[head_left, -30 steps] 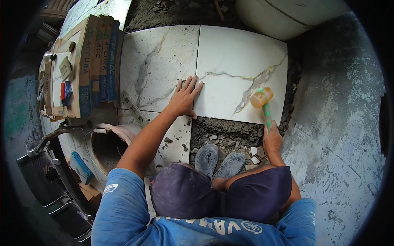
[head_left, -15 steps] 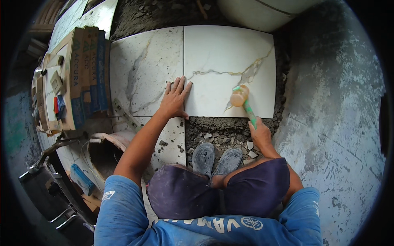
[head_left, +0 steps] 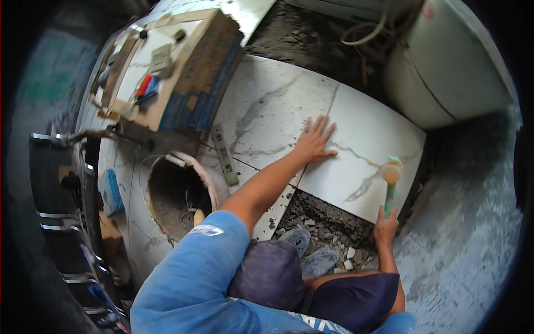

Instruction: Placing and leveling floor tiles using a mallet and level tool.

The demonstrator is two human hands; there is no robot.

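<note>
Tile [head_left: 367, 139] lies, in the head view, beside a second tile [head_left: 267, 100], with mortar [head_left: 328, 217] along its near edge. The left hand [head_left: 316, 139] is released, spread palm down at the seam between them. The right hand [head_left: 386, 224] grasps a mallet [head_left: 391, 173], its head over the tile's right part; contact I cannot tell. A level [head_left: 224, 156] lies near a bucket [head_left: 210, 181].
</note>
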